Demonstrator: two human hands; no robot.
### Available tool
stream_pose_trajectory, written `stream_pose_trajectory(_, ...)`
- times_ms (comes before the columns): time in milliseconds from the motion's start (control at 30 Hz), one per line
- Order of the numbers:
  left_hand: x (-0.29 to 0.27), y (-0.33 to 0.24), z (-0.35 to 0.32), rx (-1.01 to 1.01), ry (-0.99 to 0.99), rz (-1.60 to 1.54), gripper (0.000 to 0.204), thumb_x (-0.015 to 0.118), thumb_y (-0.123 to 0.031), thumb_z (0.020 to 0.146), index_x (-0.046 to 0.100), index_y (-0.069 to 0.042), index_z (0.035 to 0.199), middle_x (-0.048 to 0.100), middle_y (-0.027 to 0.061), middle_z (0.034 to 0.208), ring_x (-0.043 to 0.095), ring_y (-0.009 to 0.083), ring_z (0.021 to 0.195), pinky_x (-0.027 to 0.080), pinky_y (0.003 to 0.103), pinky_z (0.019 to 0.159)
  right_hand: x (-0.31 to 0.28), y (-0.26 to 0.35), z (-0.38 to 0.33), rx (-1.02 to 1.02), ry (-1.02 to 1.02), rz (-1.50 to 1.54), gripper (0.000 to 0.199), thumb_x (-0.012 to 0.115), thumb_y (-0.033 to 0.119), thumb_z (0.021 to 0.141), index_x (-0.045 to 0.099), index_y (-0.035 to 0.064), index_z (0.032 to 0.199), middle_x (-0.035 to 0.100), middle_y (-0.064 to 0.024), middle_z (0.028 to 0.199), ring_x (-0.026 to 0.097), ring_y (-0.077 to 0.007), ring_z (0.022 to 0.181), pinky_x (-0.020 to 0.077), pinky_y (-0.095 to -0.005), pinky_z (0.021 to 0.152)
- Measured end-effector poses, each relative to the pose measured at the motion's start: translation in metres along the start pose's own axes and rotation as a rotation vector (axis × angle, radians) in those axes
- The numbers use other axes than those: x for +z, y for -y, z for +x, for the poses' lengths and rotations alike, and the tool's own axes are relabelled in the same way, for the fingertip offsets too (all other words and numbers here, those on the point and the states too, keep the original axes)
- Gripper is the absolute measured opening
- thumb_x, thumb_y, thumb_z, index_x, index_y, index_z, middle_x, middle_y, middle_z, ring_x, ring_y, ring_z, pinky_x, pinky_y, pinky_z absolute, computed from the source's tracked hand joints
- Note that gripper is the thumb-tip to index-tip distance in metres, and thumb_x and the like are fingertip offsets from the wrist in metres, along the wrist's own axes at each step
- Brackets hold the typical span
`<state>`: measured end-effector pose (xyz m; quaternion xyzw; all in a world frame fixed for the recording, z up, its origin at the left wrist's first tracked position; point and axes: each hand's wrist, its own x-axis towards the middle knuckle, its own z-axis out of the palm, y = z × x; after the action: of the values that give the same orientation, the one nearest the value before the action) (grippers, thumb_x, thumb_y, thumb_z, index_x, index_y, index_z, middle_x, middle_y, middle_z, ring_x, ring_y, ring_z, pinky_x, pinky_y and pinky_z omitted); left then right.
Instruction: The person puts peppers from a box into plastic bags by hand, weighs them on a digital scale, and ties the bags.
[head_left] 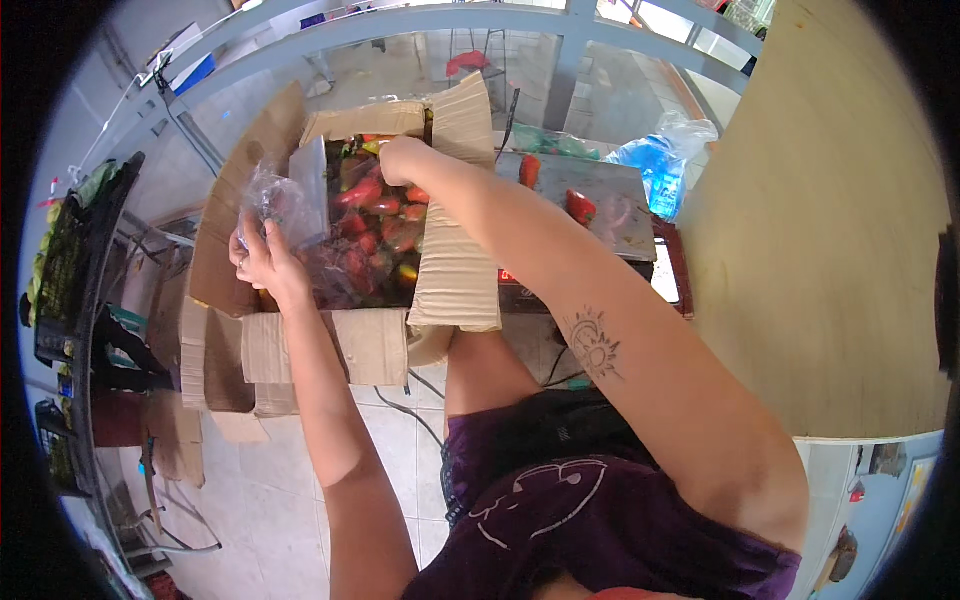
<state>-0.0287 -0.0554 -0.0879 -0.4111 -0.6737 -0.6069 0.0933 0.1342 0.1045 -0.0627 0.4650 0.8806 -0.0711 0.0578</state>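
An open cardboard box (pixel 375 345) holds many red peppers (pixel 360 192), a few with yellow or green on them, under partly draped clear plastic. At the box's left side my left hand (pixel 268 262) grips a crumpled clear plastic bag (pixel 280 195), thumb and fingers closed on its edge. My right hand (pixel 403 160) reaches across into the far part of the box, its fingers curled down among the peppers. A yellowish pepper (pixel 374 146) shows just beside it. Whatever the right fingers hold is hidden behind the hand.
Right of the box, a scale with a flat metal plate (pixel 625 190) bears two red peppers (pixel 580 207). Behind it lies a blue-and-clear plastic bag (pixel 660 165). A large wooden panel (pixel 810 250) stands on the right, a dark rack (pixel 85 270) on the left. Box flaps stick outward.
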Motion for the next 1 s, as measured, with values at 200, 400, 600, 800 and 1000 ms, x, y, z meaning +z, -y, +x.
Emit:
stream_pose_trajectory(200, 0.002, -0.011, -0.006, -0.101, 0.022, -0.046, 0.043, 0.051, -0.037, 0.083, 0.050, -0.016, 0.120, 0.034, 0.0173, 0.124, 0.030, 0.0337, 0.108, 0.032, 0.045, 0.091, 0.000, 0.001, 0.001, 0.097, -0.224, 0.065, 0.032, 0.055, 0.016, 0.076, 0.059, 0.0109, 0.107, 0.055, -0.0090, 0.116, 0.055, -0.0255, 0.104, 0.0452, -0.0418, 0.078)
stream_pose_trajectory(400, -0.001, 0.001, -0.002, -0.020, -0.005, 0.022, 0.042, 0.051, -0.036, 0.083, 0.051, -0.014, 0.119, 0.034, 0.0180, 0.126, 0.031, 0.0343, 0.107, 0.033, 0.044, 0.090, -0.004, 0.012, 0.011, 0.204, -0.302, -0.034, 0.033, 0.050, 0.013, 0.078, 0.056, 0.0079, 0.110, 0.057, -0.0095, 0.111, 0.055, -0.0276, 0.101, 0.0455, -0.0436, 0.078)
stream_pose_trajectory(600, 0.000, 0.004, 0.000, 0.007, 0.028, 0.124, 0.042, 0.051, -0.037, 0.082, 0.052, -0.017, 0.119, 0.034, 0.0181, 0.127, 0.031, 0.0352, 0.110, 0.028, 0.047, 0.092, 0.005, 0.000, 0.010, 0.062, -0.287, -0.068, 0.022, 0.051, 0.016, 0.080, 0.064, 0.0077, 0.094, 0.061, -0.0082, 0.101, 0.060, -0.0252, 0.092, 0.0477, -0.0404, 0.072)
stream_pose_trajectory(800, 0.000, 0.006, -0.001, -0.028, -0.001, 0.127, 0.043, 0.051, -0.039, 0.081, 0.052, -0.017, 0.118, 0.036, 0.0178, 0.126, 0.033, 0.0354, 0.108, 0.027, 0.049, 0.091, -0.050, -0.015, -0.046, -0.090, -0.620, 0.515, 0.028, 0.062, 0.029, 0.074, 0.062, 0.0076, 0.092, 0.064, -0.0103, 0.090, 0.062, -0.0232, 0.083, 0.0477, -0.0367, 0.072)
stream_pose_trajectory(1000, 0.009, 0.007, -0.001, -0.071, -0.015, 0.150, 0.045, 0.051, -0.042, 0.080, 0.053, -0.017, 0.117, 0.036, 0.0175, 0.125, 0.033, 0.0349, 0.108, 0.028, 0.048, 0.090, -0.069, -0.177, -0.102, -0.040, -0.795, 0.485, 0.038, 0.067, 0.037, 0.062, 0.064, 0.0042, 0.081, 0.063, -0.0120, 0.071, 0.061, -0.0237, 0.068, 0.0484, -0.0345, 0.064)
